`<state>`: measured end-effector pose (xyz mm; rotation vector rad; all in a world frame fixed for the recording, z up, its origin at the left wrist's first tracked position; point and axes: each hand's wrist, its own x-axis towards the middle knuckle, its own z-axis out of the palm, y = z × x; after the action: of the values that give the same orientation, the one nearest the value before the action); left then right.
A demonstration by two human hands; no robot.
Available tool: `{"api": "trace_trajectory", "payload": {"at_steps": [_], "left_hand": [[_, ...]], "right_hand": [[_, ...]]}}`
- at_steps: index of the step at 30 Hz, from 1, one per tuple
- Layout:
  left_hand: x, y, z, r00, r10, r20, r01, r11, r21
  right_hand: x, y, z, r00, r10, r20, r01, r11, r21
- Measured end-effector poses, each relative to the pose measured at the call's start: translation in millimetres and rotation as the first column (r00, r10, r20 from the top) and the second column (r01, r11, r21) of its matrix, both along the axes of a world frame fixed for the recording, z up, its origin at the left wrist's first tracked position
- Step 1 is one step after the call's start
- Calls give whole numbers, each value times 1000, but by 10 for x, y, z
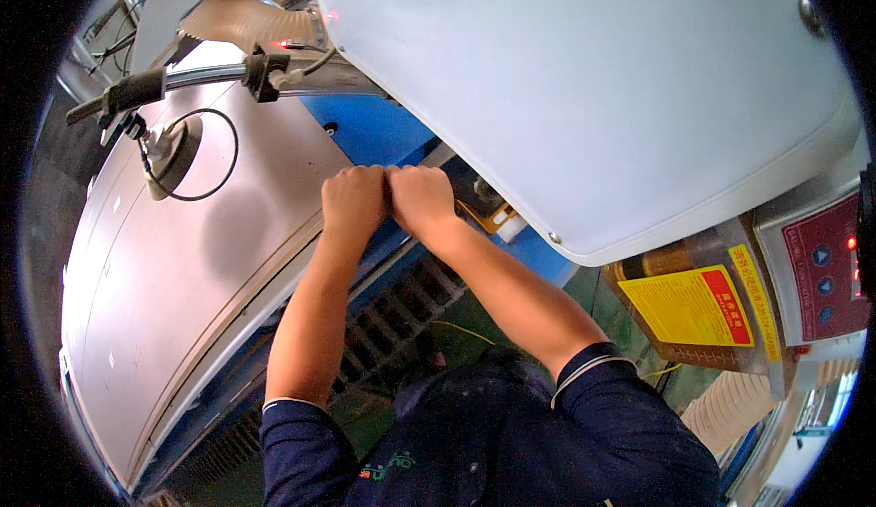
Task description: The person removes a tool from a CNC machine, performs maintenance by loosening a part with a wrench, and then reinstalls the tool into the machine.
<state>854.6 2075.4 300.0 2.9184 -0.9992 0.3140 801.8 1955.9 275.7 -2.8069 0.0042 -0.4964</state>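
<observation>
My left hand and my right hand are held out in front of me, side by side, with the knuckles up. Both are closed, the fingers curled under and the thumb sides touching or nearly so. Whatever they grip, if anything, is hidden beneath them. Just left of my left hand lies the edge of a broad pale board. Beyond the hands a blue surface shows. A large white cover slopes past my right hand.
Over the pale board hangs a dark-gripped metal bar with a round pad and looped cable. A ribbed hose runs behind. At right are a control panel and a yellow label. A slatted rack lies below my arms.
</observation>
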Motion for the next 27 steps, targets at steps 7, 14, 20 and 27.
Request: {"api": "trace_trajectory", "payload": {"at_steps": [7, 14, 20, 27], "left_hand": [[55, -39, 92, 999, -36, -4, 37, 999, 31], [-6, 110, 189, 998, 37, -44, -43, 990, -134], [-898, 1032, 692, 955, -34, -293, 18, 998, -59], [-1278, 1575, 201, 365, -383, -848, -278, 825, -492]], "right_hand": [[56, -33, 123, 996, -17, -84, 16, 1000, -5], [80, 133, 281, 1000, -11, -4, 11, 992, -124], [-628, 745, 199, 965, 261, 11, -258, 959, -117], [-2126, 423, -197, 919, 291, -266, -83, 803, 590]]}}
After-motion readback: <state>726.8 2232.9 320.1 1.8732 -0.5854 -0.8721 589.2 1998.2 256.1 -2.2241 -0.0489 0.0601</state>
